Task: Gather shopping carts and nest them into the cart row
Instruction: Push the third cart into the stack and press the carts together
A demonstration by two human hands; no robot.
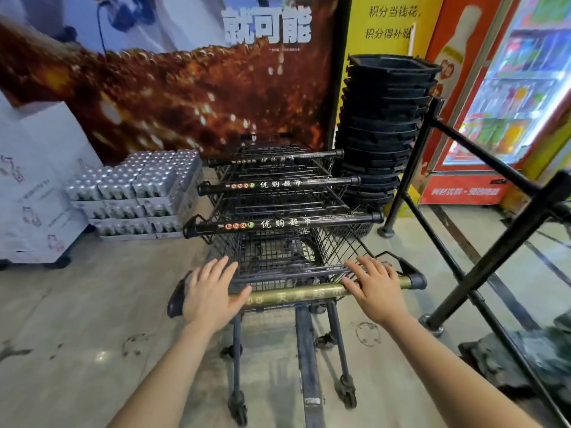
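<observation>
A black wire shopping cart with a gold handle bar stands in front of me, its basket pushed into a cart row of three nested carts with black handles. My left hand lies flat over the left end of the gold handle, fingers spread. Over the right end rests my right hand, fingers also apart and not wrapped around the bar. The cart's rear wheels stand on the tiled floor near me.
A tall stack of black shopping baskets stands right of the row. A black metal barrier runs along the right. Shrink-wrapped can packs and a white display sit left. A poster wall closes the far end.
</observation>
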